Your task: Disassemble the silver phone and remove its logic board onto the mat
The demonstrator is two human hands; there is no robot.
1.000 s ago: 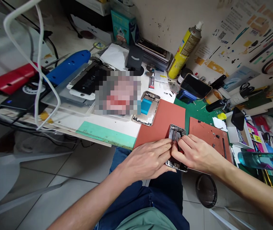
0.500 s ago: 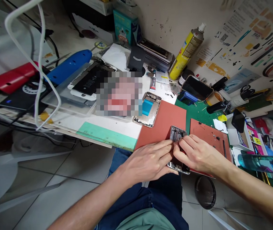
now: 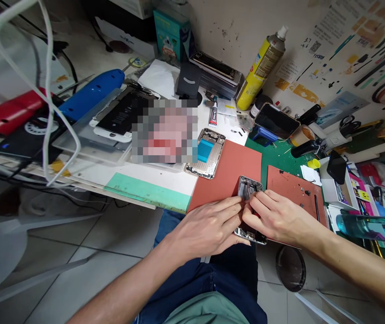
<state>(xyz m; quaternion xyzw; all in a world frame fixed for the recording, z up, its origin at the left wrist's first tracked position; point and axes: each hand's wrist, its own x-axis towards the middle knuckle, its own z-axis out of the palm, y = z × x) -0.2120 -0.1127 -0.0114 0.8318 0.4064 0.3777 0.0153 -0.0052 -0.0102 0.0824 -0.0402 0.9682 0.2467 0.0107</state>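
Open phone housing (image 3: 246, 189) in our L hand (image 3: 209, 227), R hand (image 3: 278, 218) over it.
We've got it at the front edge of the red-brown mat (image 3: 234, 164); L fingers approx. straight & together, gripping its L side. Our R fingers are curled in close over the inside, tips hidden, so can't tell if they hold anything. 2nd housing (image 3: 217, 155) w/ blue patch (image 3: 203, 151) sits at mat's far L corner.

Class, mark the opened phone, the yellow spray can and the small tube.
Opened phone (image 3: 245, 189): head view, on its interior near the upper end.
Yellow spray can (image 3: 260, 70): head view, middle of its body.
Small tube (image 3: 213, 115): head view, on its printed side.
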